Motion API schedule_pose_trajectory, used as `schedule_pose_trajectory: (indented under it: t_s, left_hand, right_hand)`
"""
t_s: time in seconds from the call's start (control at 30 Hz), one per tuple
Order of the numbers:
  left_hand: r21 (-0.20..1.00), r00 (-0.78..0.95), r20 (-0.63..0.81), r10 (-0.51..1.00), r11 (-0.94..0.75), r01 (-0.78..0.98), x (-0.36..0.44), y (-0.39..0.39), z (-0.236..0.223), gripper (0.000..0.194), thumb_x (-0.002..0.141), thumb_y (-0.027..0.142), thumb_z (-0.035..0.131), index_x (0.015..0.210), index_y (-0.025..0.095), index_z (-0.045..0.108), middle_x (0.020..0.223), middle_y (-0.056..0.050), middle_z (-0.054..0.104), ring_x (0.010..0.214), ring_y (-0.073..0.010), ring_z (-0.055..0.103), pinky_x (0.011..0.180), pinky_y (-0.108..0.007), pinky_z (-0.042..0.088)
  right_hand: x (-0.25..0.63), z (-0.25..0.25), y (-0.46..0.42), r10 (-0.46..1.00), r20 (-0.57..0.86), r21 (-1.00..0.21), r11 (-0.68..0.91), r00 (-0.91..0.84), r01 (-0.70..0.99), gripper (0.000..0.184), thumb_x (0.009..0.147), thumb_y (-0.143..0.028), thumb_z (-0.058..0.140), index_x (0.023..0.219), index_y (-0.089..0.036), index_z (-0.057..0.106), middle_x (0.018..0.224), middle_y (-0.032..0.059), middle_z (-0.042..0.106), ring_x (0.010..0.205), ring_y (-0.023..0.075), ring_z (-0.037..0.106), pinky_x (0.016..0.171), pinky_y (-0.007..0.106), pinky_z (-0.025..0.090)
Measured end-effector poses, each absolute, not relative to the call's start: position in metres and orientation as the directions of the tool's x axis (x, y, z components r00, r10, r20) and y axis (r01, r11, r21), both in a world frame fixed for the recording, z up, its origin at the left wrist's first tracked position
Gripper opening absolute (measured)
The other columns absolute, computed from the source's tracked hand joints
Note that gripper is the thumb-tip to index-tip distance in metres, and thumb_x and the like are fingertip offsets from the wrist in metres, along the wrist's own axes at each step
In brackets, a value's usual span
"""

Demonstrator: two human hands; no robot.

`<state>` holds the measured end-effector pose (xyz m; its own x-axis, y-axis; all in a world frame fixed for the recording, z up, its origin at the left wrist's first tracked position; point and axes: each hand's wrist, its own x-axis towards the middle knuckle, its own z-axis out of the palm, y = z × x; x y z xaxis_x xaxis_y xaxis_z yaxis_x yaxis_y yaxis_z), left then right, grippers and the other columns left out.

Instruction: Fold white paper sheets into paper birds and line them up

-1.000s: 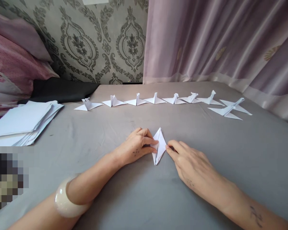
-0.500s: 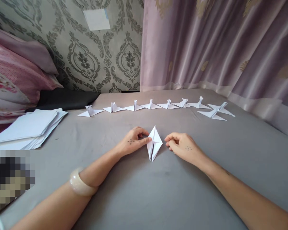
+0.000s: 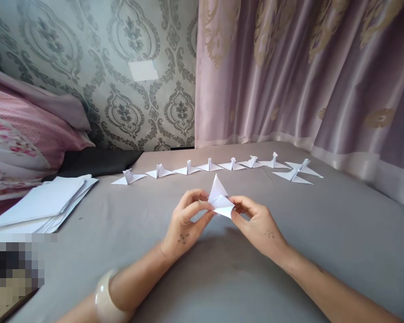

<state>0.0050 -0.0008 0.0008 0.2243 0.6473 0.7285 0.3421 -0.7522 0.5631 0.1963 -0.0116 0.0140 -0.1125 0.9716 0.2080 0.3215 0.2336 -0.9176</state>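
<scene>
A folded white origami paper point(image 3: 221, 202) is held between my two hands, one pointed corner standing up and a flap turned toward me. My left hand point(image 3: 191, 220) pinches its left side between thumb and fingers. At the right edge, my right hand point(image 3: 256, 224) grips the flap's corner with thumb and forefinger. Parts of the folds behind the flap are hidden. Beyond the hands, several finished paper cranes point(image 3: 209, 165) with spread wings stand in a row across the grey cloth point(image 3: 202, 278).
A stack of white paper sheets point(image 3: 37, 202) lies at the left, near a dark flat item point(image 3: 97, 162) and pink floral bedding point(image 3: 30, 134). Two cranes point(image 3: 294, 175) overlap at the row's right end. A patterned wall and a mauve curtain point(image 3: 256, 89) stand behind.
The paper has gone from lying flat to being held up with a flap bent out. My right hand has moved in and taken hold of it. The view has tilted up.
</scene>
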Motion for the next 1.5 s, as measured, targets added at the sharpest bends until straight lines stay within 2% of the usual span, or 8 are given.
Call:
schedule_pose_trajectory:
  t_s: [0.2, 0.37, 0.6, 0.97, 1.17, 1.3, 1.4, 1.5]
  left_hand:
    - [0.641, 0.267, 0.695, 0.668, -0.743, 0.192, 0.008, -0.011, 0.007, 0.019, 0.084, 0.023, 0.066, 0.102, 0.019, 0.062, 0.103, -0.008, 0.061, 0.093, -0.0174, 0.059, 0.084, -0.031, 0.049]
    - [0.905, 0.185, 0.424, 0.887, -0.41, -0.109, 0.009, -0.008, 0.007, 0.027, 0.085, 0.033, 0.066, 0.105, 0.018, 0.056, 0.097, -0.007, 0.066, 0.087, -0.0173, 0.064, 0.079, -0.03, 0.052]
    - [0.975, 0.267, 0.185, 0.946, -0.142, -0.172, 0.009, -0.002, 0.009, 0.027, 0.075, 0.036, 0.075, 0.088, 0.015, 0.066, 0.081, -0.005, 0.071, 0.075, -0.017, 0.066, 0.073, -0.031, 0.054]
    - [0.899, 0.237, 0.413, 0.879, -0.436, 0.049, 0.009, -0.004, 0.008, 0.014, 0.085, 0.028, 0.065, 0.086, 0.015, 0.069, 0.087, -0.006, 0.061, 0.081, -0.0147, 0.058, 0.074, -0.027, 0.048]
    - [0.894, 0.319, 0.416, 0.852, -0.447, 0.029, 0.008, -0.008, 0.011, 0.009, 0.082, 0.025, 0.068, 0.079, 0.017, 0.066, 0.106, -0.008, 0.058, 0.102, -0.0196, 0.057, 0.095, -0.035, 0.043]
    - [0.927, 0.356, 0.376, 0.856, -0.353, -0.13, 0.012, -0.011, 0.01, 0.014, 0.085, 0.022, 0.065, 0.095, 0.02, 0.056, 0.106, -0.007, 0.061, 0.101, -0.0191, 0.06, 0.093, -0.036, 0.046]
    - [0.901, 0.361, 0.415, 0.835, -0.433, -0.035, 0.013, -0.013, 0.011, 0.032, 0.085, 0.02, 0.063, 0.114, 0.021, 0.052, 0.111, -0.009, 0.058, 0.11, -0.0208, 0.056, 0.1, -0.038, 0.042]
    - [0.861, 0.41, 0.449, 0.794, -0.507, 0.039, 0.012, -0.012, 0.012, 0.025, 0.087, 0.02, 0.059, 0.112, 0.019, 0.057, 0.116, -0.011, 0.056, 0.113, -0.022, 0.053, 0.101, -0.037, 0.042]
  right_hand:
    - [0.203, 0.013, -0.008, 0.951, 0.251, -0.925, 0.291, -0.182, 0.245, 0.016, 0.085, -0.033, 0.059, 0.095, -0.025, 0.068, 0.093, -0.001, 0.07, 0.089, 0.0151, 0.062, 0.083, 0.028, 0.047]
    - [0.208, 0.015, -0.004, 0.946, 0.18, -0.954, 0.234, -0.269, 0.186, 0.021, 0.088, -0.04, 0.058, 0.097, -0.025, 0.068, 0.093, -0.0005, 0.07, 0.09, 0.0156, 0.062, 0.085, 0.029, 0.046]
    - [0.212, 0.012, -0.001, 0.929, 0.118, -0.99, 0.138, -0.351, 0.032, 0.02, 0.088, -0.042, 0.058, 0.093, -0.025, 0.068, 0.093, -0.0006, 0.068, 0.091, 0.014, 0.06, 0.086, 0.027, 0.045]
    - [0.208, 0.015, -0.006, 0.906, 0.136, -0.971, 0.201, -0.401, 0.126, 0.023, 0.092, -0.041, 0.051, 0.1, -0.024, 0.065, 0.093, 0.0001, 0.065, 0.091, 0.0148, 0.058, 0.086, 0.028, 0.043]
    - [0.209, 0.022, -0.01, 0.872, 0.133, -0.944, 0.257, -0.471, 0.209, 0.022, 0.094, -0.041, 0.047, 0.094, -0.024, 0.06, 0.086, -0.0012, 0.06, 0.083, 0.0136, 0.055, 0.08, 0.026, 0.043]
    - [0.211, 0.023, -0.011, 0.856, 0.14, -0.943, 0.268, -0.498, 0.195, 0.02, 0.094, -0.04, 0.045, 0.094, -0.025, 0.058, 0.088, -0.0007, 0.06, 0.086, 0.0147, 0.056, 0.082, 0.027, 0.043]
    - [0.21, 0.023, -0.01, 0.852, 0.174, -0.925, 0.313, -0.493, 0.214, 0.018, 0.094, -0.039, 0.046, 0.092, -0.024, 0.057, 0.086, -0.0009, 0.057, 0.082, 0.014, 0.054, 0.078, 0.027, 0.043]
    - [0.209, 0.022, -0.009, 0.845, 0.206, -0.912, 0.349, -0.494, 0.217, 0.017, 0.095, -0.037, 0.046, 0.09, -0.024, 0.056, 0.084, -0.0014, 0.054, 0.079, 0.0129, 0.052, 0.075, 0.026, 0.043]
